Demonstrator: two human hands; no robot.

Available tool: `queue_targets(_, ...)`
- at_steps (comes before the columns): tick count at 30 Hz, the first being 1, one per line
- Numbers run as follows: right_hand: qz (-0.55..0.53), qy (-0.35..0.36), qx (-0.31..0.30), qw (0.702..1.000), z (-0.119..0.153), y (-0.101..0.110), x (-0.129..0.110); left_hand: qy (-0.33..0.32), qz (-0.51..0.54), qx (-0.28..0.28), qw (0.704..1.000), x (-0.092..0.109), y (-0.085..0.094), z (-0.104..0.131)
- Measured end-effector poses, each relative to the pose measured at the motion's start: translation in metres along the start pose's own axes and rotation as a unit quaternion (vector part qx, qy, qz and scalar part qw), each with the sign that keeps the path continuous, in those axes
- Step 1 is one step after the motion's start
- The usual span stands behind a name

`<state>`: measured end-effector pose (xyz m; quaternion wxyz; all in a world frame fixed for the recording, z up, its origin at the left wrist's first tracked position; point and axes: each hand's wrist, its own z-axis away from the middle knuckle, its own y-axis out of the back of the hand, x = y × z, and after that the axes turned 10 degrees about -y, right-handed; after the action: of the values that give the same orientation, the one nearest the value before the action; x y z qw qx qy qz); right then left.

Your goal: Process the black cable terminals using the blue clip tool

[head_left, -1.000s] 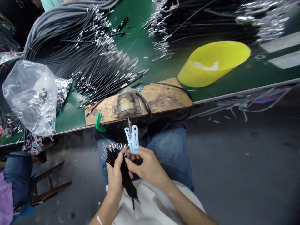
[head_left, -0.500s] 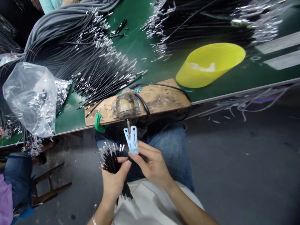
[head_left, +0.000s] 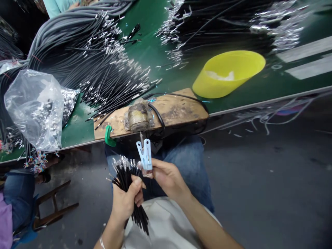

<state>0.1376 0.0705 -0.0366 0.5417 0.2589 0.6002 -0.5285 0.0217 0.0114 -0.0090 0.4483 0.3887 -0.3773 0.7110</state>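
Observation:
My left hand (head_left: 127,199) is closed around a bundle of black cables (head_left: 128,173), whose silvery tips point up towards the table and whose other ends hang over my lap. My right hand (head_left: 168,178) is closed at the lower end of a light blue clothespin (head_left: 145,154); its fingertips are blurred and partly behind the clip. The clothespin sits at the metal shaft (head_left: 141,136) of a small tape-wrapped, motor-like device (head_left: 138,117). This device is fixed on a wooden board (head_left: 178,109) at the table edge.
Many cables (head_left: 111,76) with silvery tips lie on the green table (head_left: 147,45). A clear plastic bag (head_left: 33,103) of small metal pieces stands left, a yellow container (head_left: 225,76) right. A green clamp (head_left: 109,136) grips the edge. Another person's sleeve (head_left: 55,7) shows top left.
My left hand has moved slightly down and away from the clothespin, its fingers wrapped round the cable bundle. The right hand stays at the clothespin. The view has shifted a little.

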Motion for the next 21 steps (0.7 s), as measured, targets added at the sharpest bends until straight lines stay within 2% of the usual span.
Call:
queue_targets(3, 0.037, 0.001, -0.027, 0.999, 0.002, -0.001, -0.005, -0.002, -0.009, -0.004, 1.000, 0.002, 0.001, 0.000)
queue_targets(7, 0.085, 0.004, 0.022, 0.996, 0.006, -0.008, -0.007, -0.034, -0.034, 0.007, 0.999, 0.004, -0.002, 0.001)
queue_targets(10, 0.148, 0.108, 0.105, 0.978, 0.009, -0.011, -0.006, -0.055, -0.049, 0.025, 0.997, 0.003, -0.005, 0.002)
queue_targets(12, 0.165, 0.150, 0.115, 0.968, 0.009, -0.009, -0.007, -0.055, -0.052, 0.033, 0.997, 0.002, -0.005, 0.001)
queue_targets(13, 0.148, 0.137, 0.089, 0.975, 0.008, -0.007, -0.008, -0.054, -0.052, 0.035, 0.997, 0.002, -0.005, 0.001)
queue_targets(15, 0.061, 0.050, -0.010, 0.997, 0.006, -0.002, -0.010, -0.055, -0.055, 0.041, 0.996, 0.002, -0.003, 0.001)
queue_targets(17, -0.052, -0.060, -0.106, 0.991, 0.002, 0.002, -0.010, -0.067, -0.065, 0.051, 0.994, 0.004, -0.001, 0.001)
queue_targets(18, -0.096, -0.105, -0.129, 0.981, -0.001, 0.004, -0.010, -0.078, -0.073, 0.058, 0.993, 0.005, -0.001, 0.001)
queue_targets(19, -0.127, -0.140, -0.134, 0.973, -0.004, 0.005, -0.010, -0.090, -0.083, 0.066, 0.990, 0.007, -0.001, 0.001)
queue_targets(21, -0.159, -0.182, -0.093, 0.966, -0.013, 0.007, -0.014, -0.114, -0.102, 0.083, 0.985, 0.009, -0.001, 0.003)
